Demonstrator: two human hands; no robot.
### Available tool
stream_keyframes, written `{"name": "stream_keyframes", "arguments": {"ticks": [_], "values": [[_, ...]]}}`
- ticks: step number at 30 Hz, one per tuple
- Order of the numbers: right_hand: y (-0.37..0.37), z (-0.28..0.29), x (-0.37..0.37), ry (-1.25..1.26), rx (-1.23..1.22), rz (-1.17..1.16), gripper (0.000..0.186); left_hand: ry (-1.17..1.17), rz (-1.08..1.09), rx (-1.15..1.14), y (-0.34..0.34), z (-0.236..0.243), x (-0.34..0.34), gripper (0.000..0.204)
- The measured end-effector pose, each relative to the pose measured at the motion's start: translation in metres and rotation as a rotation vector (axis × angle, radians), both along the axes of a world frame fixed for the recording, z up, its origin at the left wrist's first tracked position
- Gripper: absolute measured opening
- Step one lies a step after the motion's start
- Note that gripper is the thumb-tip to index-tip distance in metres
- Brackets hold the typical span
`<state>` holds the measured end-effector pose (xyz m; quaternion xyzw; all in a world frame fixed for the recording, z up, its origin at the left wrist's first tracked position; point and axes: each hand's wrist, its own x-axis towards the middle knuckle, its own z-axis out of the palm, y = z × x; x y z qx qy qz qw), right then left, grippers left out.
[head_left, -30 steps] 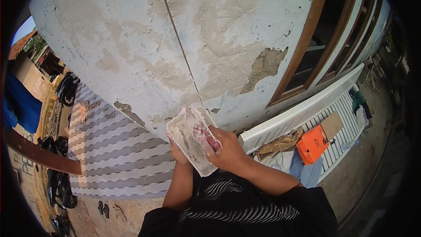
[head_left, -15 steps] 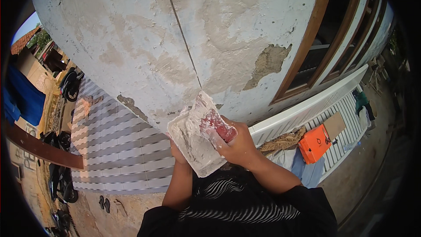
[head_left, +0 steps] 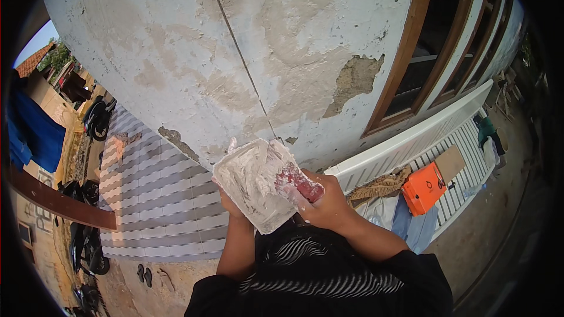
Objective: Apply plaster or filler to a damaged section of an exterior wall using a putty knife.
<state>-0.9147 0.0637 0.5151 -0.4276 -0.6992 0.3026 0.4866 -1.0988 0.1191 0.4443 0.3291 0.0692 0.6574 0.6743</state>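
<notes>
R hand (head_left: 326,202) is clamping round a red tool handle (head_left: 304,186) over the tub; L hand (head_left: 230,204) is gripping the tub (head_left: 242,202) at its L side, fingers mostly hidden. Tub, smeared w/ pale putty (head_left: 249,171), is sitting btwn both hands. Farther R, an orange bag (head_left: 420,192) is bearing a dark mark; far L, wall lettering (head_left: 44,177) is showing, partly blocked.

Orange bag (head_left: 420,194) on white slatted bench (head_left: 468,139), dark sandals (head_left: 147,277), blue cloth (head_left: 44,135), brown-framed window (head_left: 417,73)
</notes>
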Motion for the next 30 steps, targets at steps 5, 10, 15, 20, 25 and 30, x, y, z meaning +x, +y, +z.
{"name": "stream_keyframes", "arguments": {"ticks": [5,10,15,20,25,30], "values": [[0.011,0.013,-0.002,0.232,-0.151,-0.051,0.019,0.015,-0.011,0.013,-0.008,-0.003,0.012,0.085],[-0.002,-0.007,-0.010,0.072,-0.113,0.037,0.023,0.101,0.069,0.029,-0.009,0.000,0.002,0.087],[0.008,0.000,-0.001,0.286,-0.209,-0.018,0.019,-0.043,0.088,0.014,-0.014,0.015,-0.004,0.086],[0.013,-0.003,-0.003,0.030,0.017,0.025,0.021,0.004,0.126,-0.014,-0.013,0.006,-0.011,0.084],[0.024,0.014,0.011,-0.004,-0.149,0.047,0.021,-0.181,0.035,-0.030,-0.009,0.000,-0.014,0.079],[0.032,0.010,0.012,-0.016,-0.333,0.006,0.019,-0.015,0.066,0.012,-0.014,0.006,0.000,0.078]]}}
